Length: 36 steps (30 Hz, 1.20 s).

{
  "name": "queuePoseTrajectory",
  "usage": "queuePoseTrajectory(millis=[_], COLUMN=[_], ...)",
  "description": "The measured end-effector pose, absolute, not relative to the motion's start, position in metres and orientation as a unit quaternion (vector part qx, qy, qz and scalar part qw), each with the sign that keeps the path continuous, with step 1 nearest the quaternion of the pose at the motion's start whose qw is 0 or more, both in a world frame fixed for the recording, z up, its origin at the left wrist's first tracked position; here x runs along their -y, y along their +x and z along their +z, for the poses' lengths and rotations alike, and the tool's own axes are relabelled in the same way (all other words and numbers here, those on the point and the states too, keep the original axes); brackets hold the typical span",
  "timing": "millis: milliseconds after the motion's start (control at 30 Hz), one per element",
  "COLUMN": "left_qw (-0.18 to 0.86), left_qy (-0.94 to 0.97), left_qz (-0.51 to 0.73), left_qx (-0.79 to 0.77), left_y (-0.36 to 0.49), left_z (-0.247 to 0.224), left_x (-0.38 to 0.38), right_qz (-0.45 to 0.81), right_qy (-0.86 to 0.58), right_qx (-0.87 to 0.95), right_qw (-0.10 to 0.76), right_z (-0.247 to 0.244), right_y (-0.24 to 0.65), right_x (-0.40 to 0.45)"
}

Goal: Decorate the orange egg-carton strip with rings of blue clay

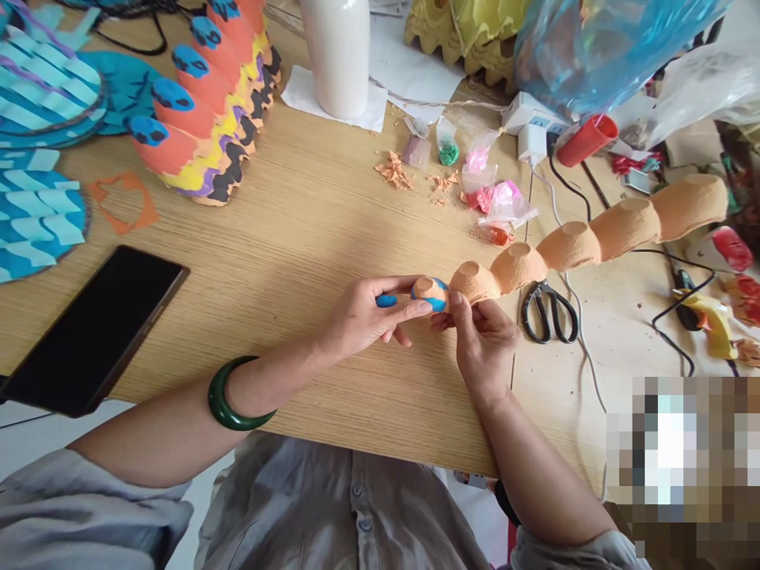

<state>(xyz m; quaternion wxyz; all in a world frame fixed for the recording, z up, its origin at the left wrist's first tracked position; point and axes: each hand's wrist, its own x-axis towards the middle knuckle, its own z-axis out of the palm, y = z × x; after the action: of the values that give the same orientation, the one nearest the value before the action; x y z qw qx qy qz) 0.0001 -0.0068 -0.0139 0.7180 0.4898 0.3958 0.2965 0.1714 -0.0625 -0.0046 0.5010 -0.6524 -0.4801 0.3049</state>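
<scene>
A strip of egg carton cups [571,245], covered in light orange clay, stretches from my hands toward the upper right. Its near end cup has a band of blue clay [438,304] around part of its side. My left hand [362,317] is closed around this end cup, thumb and fingertips pressing at the blue. A small blue lump [385,301] shows between its thumb and index finger. My right hand [484,340] grips the strip from below near the second cup, thumb on the near side; some of its fingers are hidden behind the strip.
A clay-covered egg carton [202,103] with blue spots stands back left. A phone [98,328] lies left. Scissors [549,313] rest under the strip. Clay bags [504,202], a white cylinder [338,55], a power strip [531,115], cables and a yellow glue gun [716,321] lie around.
</scene>
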Motion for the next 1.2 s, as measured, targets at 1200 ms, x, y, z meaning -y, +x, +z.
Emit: queuePoseTrajectory(millis=[1200], left_qw=[0.742], left_qy=[0.483], left_qz=[0.299], left_qx=[-0.356], left_y=[0.0], left_z=[-0.01], left_x=[0.009], right_qz=[0.072], right_qy=[-0.599], right_qx=[0.625], right_qw=[0.497], right_z=[-0.01], right_y=[0.164], right_x=[0.067])
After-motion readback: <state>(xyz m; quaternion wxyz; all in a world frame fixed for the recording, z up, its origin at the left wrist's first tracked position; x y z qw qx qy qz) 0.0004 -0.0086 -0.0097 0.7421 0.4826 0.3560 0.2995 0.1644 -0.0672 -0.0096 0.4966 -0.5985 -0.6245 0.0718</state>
